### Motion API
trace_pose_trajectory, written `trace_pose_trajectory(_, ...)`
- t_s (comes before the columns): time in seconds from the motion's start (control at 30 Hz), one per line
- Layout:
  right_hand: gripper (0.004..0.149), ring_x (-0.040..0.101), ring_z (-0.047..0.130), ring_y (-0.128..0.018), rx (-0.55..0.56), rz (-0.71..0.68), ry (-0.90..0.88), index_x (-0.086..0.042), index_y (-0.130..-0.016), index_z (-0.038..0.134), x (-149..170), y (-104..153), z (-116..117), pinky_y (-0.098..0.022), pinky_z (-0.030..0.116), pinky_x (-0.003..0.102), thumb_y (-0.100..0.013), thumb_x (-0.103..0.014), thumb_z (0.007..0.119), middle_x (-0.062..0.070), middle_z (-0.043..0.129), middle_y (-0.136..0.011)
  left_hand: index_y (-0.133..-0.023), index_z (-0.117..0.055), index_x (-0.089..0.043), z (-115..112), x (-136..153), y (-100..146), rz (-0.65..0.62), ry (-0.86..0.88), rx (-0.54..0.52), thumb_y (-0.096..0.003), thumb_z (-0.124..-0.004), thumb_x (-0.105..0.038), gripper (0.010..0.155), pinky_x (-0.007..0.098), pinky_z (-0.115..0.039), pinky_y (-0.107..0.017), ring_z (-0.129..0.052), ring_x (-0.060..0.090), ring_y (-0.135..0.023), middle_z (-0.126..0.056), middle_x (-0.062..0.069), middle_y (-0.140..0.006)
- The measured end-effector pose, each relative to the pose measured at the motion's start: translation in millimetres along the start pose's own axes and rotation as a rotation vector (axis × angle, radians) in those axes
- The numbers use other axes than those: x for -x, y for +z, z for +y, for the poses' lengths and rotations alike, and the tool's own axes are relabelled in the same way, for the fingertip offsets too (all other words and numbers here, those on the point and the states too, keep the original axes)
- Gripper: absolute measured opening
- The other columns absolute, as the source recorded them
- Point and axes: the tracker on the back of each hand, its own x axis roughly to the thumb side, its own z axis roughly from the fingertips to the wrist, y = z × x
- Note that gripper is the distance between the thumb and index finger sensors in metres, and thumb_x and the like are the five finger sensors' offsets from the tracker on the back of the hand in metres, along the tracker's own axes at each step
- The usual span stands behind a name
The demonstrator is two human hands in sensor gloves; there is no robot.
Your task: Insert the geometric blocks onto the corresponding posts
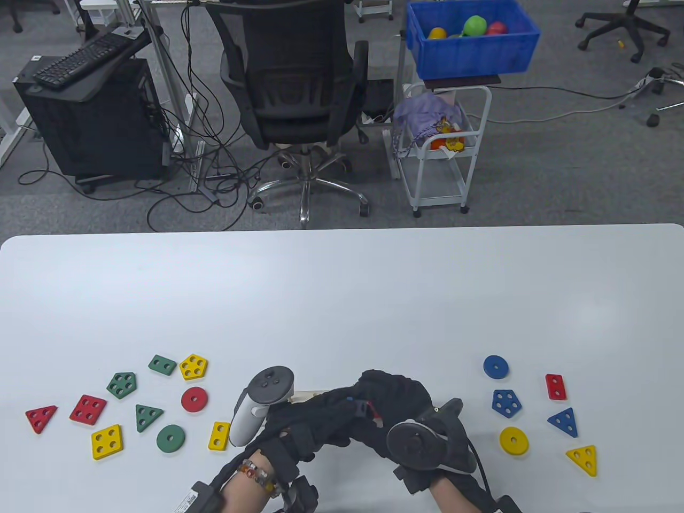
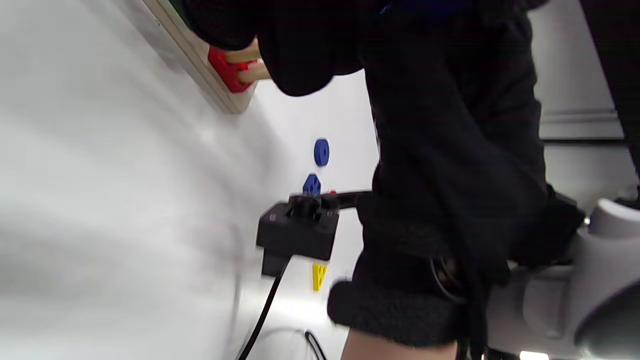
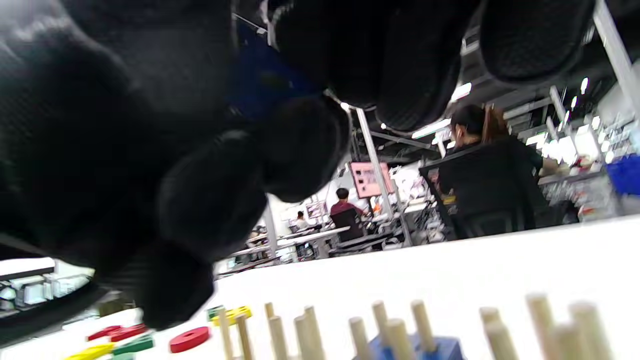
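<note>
Both gloved hands meet low in the middle of the table view, over a wooden post board (image 1: 307,396) that they mostly hide. My right hand (image 1: 374,406) pinches a blue block (image 3: 265,75) above the upright pegs (image 3: 385,330); its shape is hidden. Another blue block (image 3: 415,347) sits on pegs below it. My left hand (image 1: 320,422) reaches in beside the right one, its fingers (image 2: 300,55) at the pegs over a seated red block (image 2: 227,70). Whether they grip anything is hidden.
Loose blocks lie to the left, among them a red ring (image 1: 194,399), a green ring (image 1: 170,438) and a yellow rectangle (image 1: 219,436). To the right lie a blue ring (image 1: 496,367), a blue pentagon (image 1: 506,403) and a yellow ring (image 1: 514,441). An office chair (image 1: 294,80) stands beyond the table.
</note>
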Motion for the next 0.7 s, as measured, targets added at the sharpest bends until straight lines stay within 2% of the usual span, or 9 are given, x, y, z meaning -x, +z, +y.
trace_pose_trajectory(0.07, 0.074, 0.041, 0.089, -0.076, -0.013, 0.041, -0.023, -0.012, -0.097, 0.061, 7.9, 2.1, -6.4, -0.052, 0.073, 0.065, -0.040, -0.054, 0.081, 0.019, 0.073, -0.097, -0.111, -0.046, -0.023, 11.4, -5.2, 9.4, -0.026, -0.121, -0.161, -0.0519, -0.070, -0.059, 0.073, 0.051, -0.063, -0.076, -0.082, 0.022, -0.095, -0.068, 0.002, -0.112)
trace_pose_trajectory(0.13, 0.076, 0.042, 0.087, -0.078, -0.054, 0.097, 0.033, -0.012, -0.100, 0.059, 23.1, 7.1, -15.6, -0.054, 0.071, 0.066, -0.041, -0.055, 0.080, 0.018, 0.072, -0.098, -0.110, -0.049, -0.026, 28.9, -15.2, 27.5, -0.066, -0.345, -0.363, -0.0493, -0.074, -0.058, 0.073, 0.053, -0.062, -0.076, -0.080, 0.024, -0.097, -0.068, 0.001, -0.111)
trace_pose_trajectory(0.23, 0.072, 0.042, 0.087, -0.079, -0.095, 0.179, 0.092, -0.014, -0.098, 0.062, 47.0, 16.0, -20.3, -0.055, 0.070, 0.067, -0.041, -0.054, 0.080, 0.018, 0.074, -0.098, -0.110, -0.048, -0.033, 48.7, -19.7, 46.9, -0.041, -0.642, -0.488, -0.0479, -0.077, -0.057, 0.073, 0.056, -0.057, -0.079, -0.072, 0.023, -0.105, -0.063, -0.005, -0.114)
trace_pose_trajectory(0.3, 0.069, 0.040, 0.089, -0.077, -0.110, 0.233, 0.112, -0.015, -0.097, 0.065, 65.5, 23.3, -22.0, -0.055, 0.071, 0.067, -0.041, -0.054, 0.080, 0.016, 0.077, -0.096, -0.109, -0.051, -0.037, 58.7, -16.2, 51.8, 0.005, -0.765, -0.531, -0.0454, -0.081, -0.056, 0.073, 0.055, -0.058, -0.080, -0.071, 0.022, -0.105, -0.064, -0.008, -0.114)
trace_pose_trajectory(0.37, 0.065, 0.039, 0.093, -0.072, -0.073, 0.285, 0.075, -0.015, -0.094, 0.069, 83.2, 29.1, -22.7, -0.053, 0.072, 0.067, -0.041, -0.052, 0.081, 0.016, 0.081, -0.092, -0.107, -0.054, -0.041, 65.4, -9.3, 51.3, 0.065, -0.896, -0.523, -0.0425, -0.084, -0.056, 0.073, 0.055, -0.057, -0.080, -0.071, 0.018, -0.105, -0.066, -0.012, -0.114)
trace_pose_trajectory(0.43, 0.064, 0.039, 0.093, -0.071, -0.082, 0.323, 0.076, -0.015, -0.093, 0.070, 92.4, 31.6, -24.2, -0.053, 0.072, 0.067, -0.041, -0.052, 0.081, 0.016, 0.082, -0.091, -0.106, -0.055, -0.043, 66.7, -1.8, 47.3, 0.108, -1.006, -0.557, -0.0404, -0.087, -0.055, 0.073, 0.055, -0.056, -0.081, -0.071, 0.016, -0.105, -0.067, -0.015, -0.113)
trace_pose_trajectory(0.53, 0.064, 0.039, 0.093, -0.072, -0.089, 0.363, 0.105, -0.016, -0.093, 0.070, 104.3, 36.1, -26.8, -0.053, 0.072, 0.067, -0.042, -0.052, 0.080, 0.015, 0.082, -0.091, -0.104, -0.055, -0.046, 64.0, 8.7, 38.5, 0.179, -1.170, -0.544, -0.0393, -0.088, -0.054, 0.073, 0.055, -0.054, -0.082, -0.068, 0.014, -0.107, -0.065, -0.018, -0.113)
trace_pose_trajectory(0.7, 0.062, 0.039, 0.093, -0.071, -0.121, 0.394, 0.110, -0.016, -0.093, 0.071, 111.6, 38.7, -24.9, -0.053, 0.072, 0.067, -0.042, -0.051, 0.080, 0.015, 0.083, -0.091, -0.104, -0.054, -0.047, 60.9, 17.2, 32.3, 0.218, -1.236, -0.540, -0.0388, -0.088, -0.053, 0.073, 0.053, -0.054, -0.083, -0.066, 0.014, -0.108, -0.063, -0.019, -0.113)
